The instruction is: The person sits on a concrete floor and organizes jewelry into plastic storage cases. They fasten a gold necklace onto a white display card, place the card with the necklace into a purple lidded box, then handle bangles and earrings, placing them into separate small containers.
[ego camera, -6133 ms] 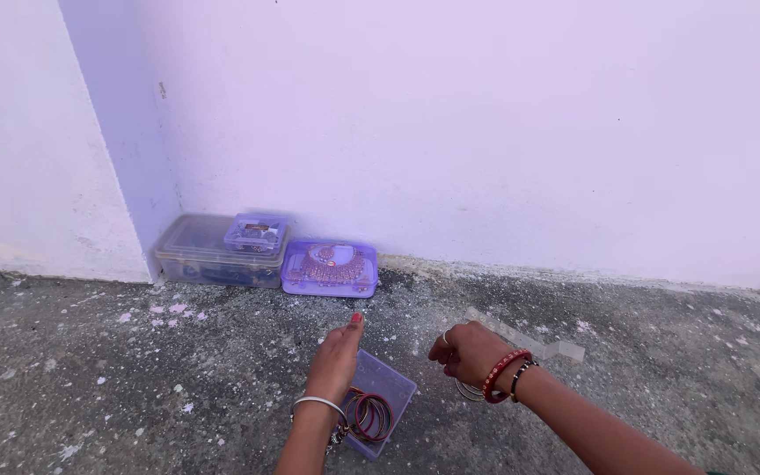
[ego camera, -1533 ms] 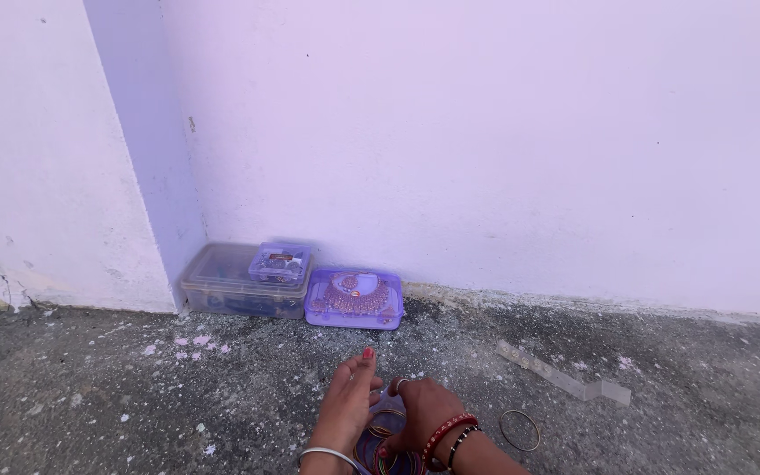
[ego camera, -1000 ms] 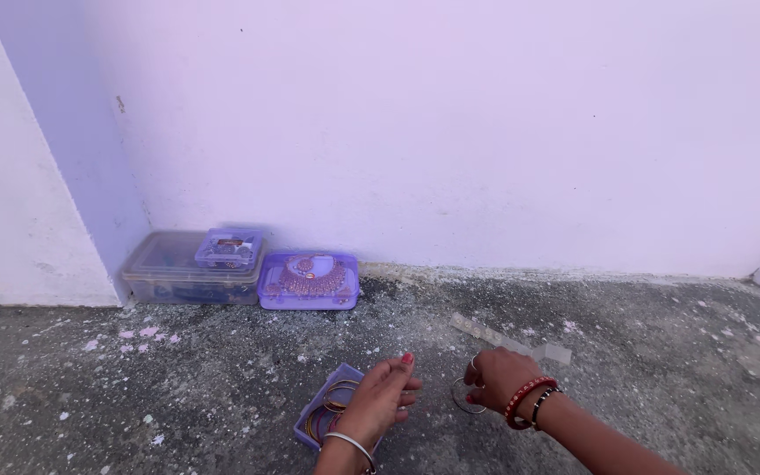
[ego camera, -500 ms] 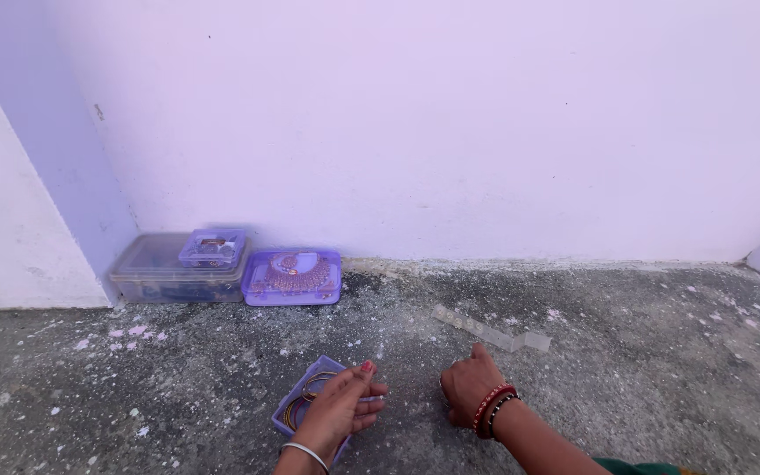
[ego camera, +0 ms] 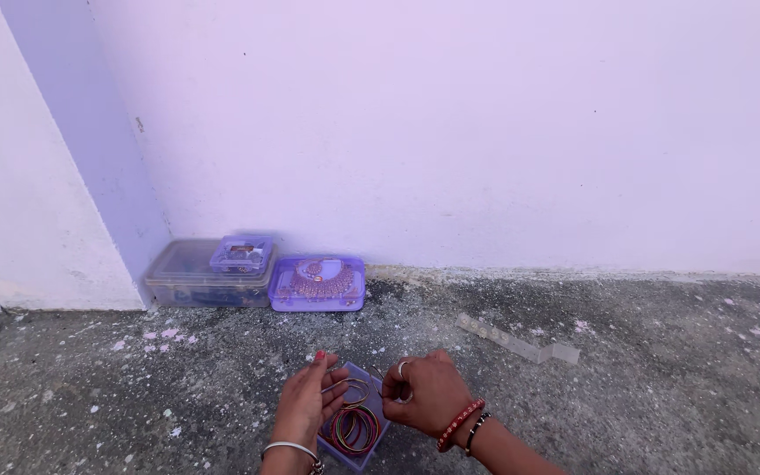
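I see a pale wall [ego camera: 450,132] above rough grey floor [ego camera: 644,378], and three clear boxes [ego camera: 257,273] at the wall's foot. My left hand [ego camera: 305,406] pinches a bangle [ego camera: 351,388]; my right hand [ego camera: 426,391], curled, grips another over the small purple box [ego camera: 355,431].

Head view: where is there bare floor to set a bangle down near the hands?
Bare concrete lies right of the right hand, below the clear flat strip, and left of the left hand, apart from paint flecks. It is crowded between the hands over the small open box of bangles, and along the wall by the three plastic cases.
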